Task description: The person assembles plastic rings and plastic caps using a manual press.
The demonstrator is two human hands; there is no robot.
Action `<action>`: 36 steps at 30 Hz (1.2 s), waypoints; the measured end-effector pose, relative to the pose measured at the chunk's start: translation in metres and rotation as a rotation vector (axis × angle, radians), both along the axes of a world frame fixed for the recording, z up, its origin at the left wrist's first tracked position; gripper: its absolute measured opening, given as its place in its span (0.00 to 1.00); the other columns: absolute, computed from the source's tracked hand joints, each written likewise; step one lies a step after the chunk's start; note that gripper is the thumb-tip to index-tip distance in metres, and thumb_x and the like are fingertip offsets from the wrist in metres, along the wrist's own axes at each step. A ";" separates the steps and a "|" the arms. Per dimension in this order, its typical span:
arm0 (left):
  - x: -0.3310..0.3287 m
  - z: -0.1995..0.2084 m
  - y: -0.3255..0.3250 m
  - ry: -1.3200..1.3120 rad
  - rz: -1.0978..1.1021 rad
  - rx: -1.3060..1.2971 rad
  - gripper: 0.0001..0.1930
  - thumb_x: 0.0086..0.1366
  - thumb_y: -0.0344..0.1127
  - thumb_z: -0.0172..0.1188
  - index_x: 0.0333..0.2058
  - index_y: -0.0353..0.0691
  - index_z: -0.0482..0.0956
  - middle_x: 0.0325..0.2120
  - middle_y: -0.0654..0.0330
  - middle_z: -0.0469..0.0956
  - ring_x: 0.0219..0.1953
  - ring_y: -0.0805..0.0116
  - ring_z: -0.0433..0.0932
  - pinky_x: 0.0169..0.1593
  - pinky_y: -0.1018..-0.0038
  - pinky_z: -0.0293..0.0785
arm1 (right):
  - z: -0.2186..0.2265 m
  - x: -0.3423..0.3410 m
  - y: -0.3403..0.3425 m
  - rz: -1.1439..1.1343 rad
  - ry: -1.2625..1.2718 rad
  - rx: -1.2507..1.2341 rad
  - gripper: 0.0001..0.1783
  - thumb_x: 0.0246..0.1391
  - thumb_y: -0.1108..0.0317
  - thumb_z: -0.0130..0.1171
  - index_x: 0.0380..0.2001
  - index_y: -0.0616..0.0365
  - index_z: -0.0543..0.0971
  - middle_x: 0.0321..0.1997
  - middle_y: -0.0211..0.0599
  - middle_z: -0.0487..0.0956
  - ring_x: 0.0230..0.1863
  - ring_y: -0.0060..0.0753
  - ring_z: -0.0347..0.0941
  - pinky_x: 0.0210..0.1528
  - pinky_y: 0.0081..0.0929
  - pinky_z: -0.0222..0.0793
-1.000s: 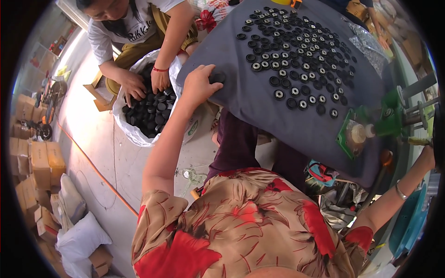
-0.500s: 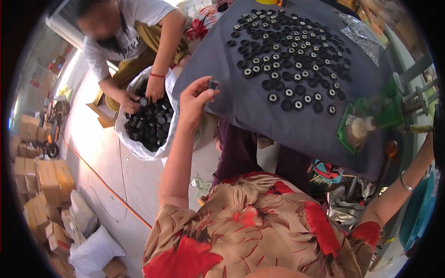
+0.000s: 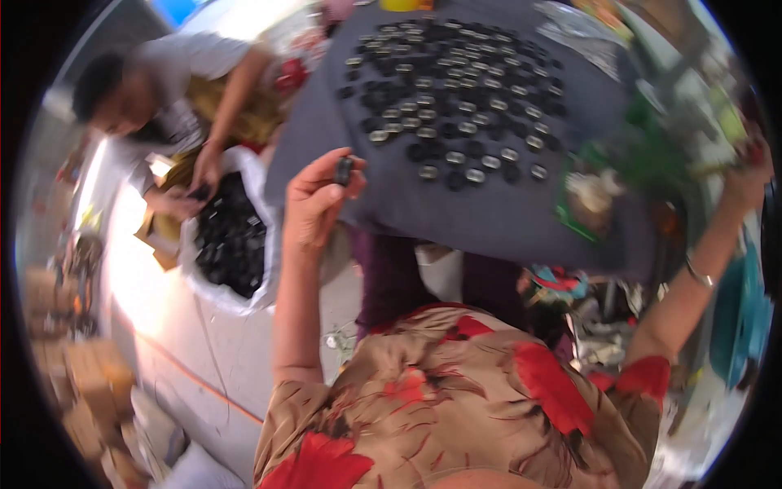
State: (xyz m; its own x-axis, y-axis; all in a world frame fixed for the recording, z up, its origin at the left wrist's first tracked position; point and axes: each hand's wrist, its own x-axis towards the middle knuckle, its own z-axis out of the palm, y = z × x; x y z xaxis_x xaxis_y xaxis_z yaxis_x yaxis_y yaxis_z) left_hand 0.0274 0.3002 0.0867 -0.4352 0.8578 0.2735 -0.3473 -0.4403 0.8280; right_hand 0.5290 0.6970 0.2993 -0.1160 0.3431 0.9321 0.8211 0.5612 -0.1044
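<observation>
My left hand (image 3: 314,196) is raised at the table's near left edge, thumb and fingers closed on a small black round cap (image 3: 344,170). My right hand (image 3: 745,175) reaches to the far right, beside the lever end of a green hand press (image 3: 652,155). Blur and the picture's rim hide what its fingers do. On the press's near end sits a pale round part (image 3: 588,196). Many black round caps (image 3: 456,159), several showing silvery metal rings, lie spread over the grey-covered table (image 3: 391,200).
At left, a person (image 3: 183,98) bends over a white sack (image 3: 270,277) of black caps, both hands at its rim. A clear plastic bag (image 3: 582,37) lies on the table's far right. Cardboard boxes (image 3: 98,371) stack at lower left; a teal basin (image 3: 737,318) stands at right.
The view has shifted, with the table sitting higher and further left. My right hand has come into sight at the right rim, raised higher. My left hand still holds the cap.
</observation>
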 end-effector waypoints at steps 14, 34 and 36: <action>0.196 -0.010 0.219 0.769 -0.158 -0.191 0.17 0.49 0.30 0.68 0.40 0.34 0.78 0.29 0.62 0.78 0.30 0.73 0.75 0.35 0.77 0.72 | 0.009 -0.108 -0.084 0.844 0.853 -0.124 0.13 0.58 0.61 0.47 0.23 0.54 0.71 0.17 0.26 0.66 0.15 0.17 0.60 0.15 0.17 0.58; 0.234 -0.029 0.253 0.961 0.053 -0.085 0.22 0.42 0.36 0.73 0.39 0.39 0.81 0.34 0.59 0.76 0.41 0.60 0.72 0.45 0.68 0.70 | 0.008 -0.115 -0.096 0.891 0.988 -0.163 0.12 0.58 0.62 0.47 0.23 0.55 0.70 0.17 0.26 0.65 0.14 0.19 0.60 0.16 0.17 0.57; 0.236 -0.024 0.256 0.971 0.010 -0.111 0.22 0.41 0.37 0.73 0.38 0.41 0.82 0.34 0.60 0.76 0.41 0.59 0.72 0.46 0.67 0.69 | -0.004 -0.086 -0.089 0.974 0.876 -0.149 0.09 0.55 0.67 0.47 0.26 0.60 0.71 0.20 0.34 0.68 0.18 0.28 0.63 0.21 0.25 0.61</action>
